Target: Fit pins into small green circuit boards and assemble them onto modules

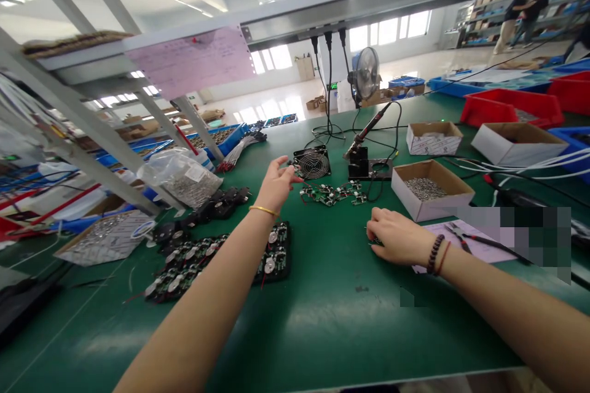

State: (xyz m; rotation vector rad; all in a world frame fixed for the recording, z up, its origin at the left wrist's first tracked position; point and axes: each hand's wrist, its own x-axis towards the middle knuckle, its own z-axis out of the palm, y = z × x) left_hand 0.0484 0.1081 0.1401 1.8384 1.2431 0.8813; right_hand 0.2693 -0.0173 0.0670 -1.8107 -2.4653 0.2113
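My left hand (275, 183) is raised in front of a black fan with a round wire guard (314, 163). Its fingers are bent around what looks like a small circuit board (295, 166) with a red wire, partly hidden. Farther right, my right hand (395, 237) rests low over the green table, fingers curled round a small greenish piece (374, 239) that they mostly cover. Between the hands and a little beyond lies a cluster of small circuit boards with wires (329, 194). Under my left forearm sit rows of black housings with boards and round metal discs (193, 258).
A soldering iron (366, 132) stands in its holder (369, 167). To the right are a carton of small metal parts (431, 190), pliers (465, 236) on a pink sheet and red bins (511, 107). A bag of parts (184, 178) lies left. Shelf posts frame the left side.
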